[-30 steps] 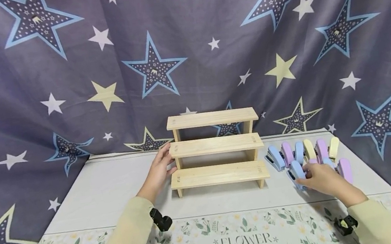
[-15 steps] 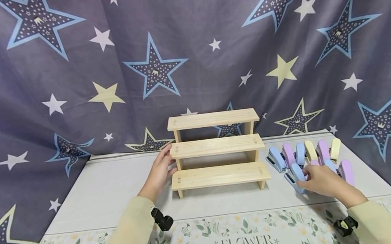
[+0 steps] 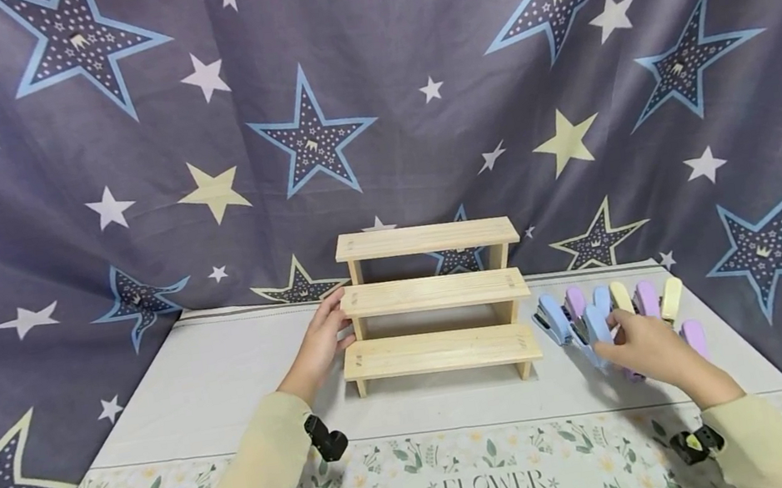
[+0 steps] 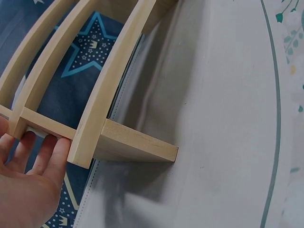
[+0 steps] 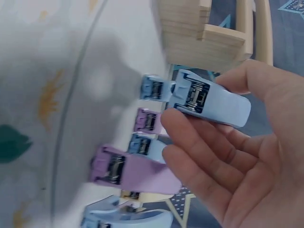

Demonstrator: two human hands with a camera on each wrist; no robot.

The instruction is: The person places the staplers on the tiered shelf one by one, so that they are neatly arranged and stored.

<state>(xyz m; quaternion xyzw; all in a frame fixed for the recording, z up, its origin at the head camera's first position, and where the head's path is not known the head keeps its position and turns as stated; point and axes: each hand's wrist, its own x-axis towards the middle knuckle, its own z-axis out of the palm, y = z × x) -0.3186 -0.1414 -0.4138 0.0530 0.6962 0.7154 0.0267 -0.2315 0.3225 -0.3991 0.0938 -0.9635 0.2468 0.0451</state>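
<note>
Light wooden three-step display stand (image 3: 432, 293) stands in the middle of the table. At its left end, my left hand (image 3: 318, 343) holds the side by the middle step; in the left wrist view, the fingers (image 4: 59, 154) lie against the side upright. My right hand (image 3: 641, 346) pinches a light blue stapler (image 3: 596, 323) between thumb and fingers, raised and tilted above the others. Seen by the right wrist camera, this blue stapler (image 5: 213, 97) shows its spring end, and a purple stapler (image 5: 137, 171) sits below it. Another blue one is partly hidden near the hand.
Right of the stand, several blue, purple and yellow staplers (image 3: 645, 299) stand in a back row. A purple stapler (image 3: 693, 338) is at the right front. The white table mat (image 3: 230, 386) has a floral front band, and a starry curtain (image 3: 371, 112) hangs behind.
My right hand has lifted the blue stapler from the front row and tilted it upward, towards the back row. My left hand stays at the stand.
</note>
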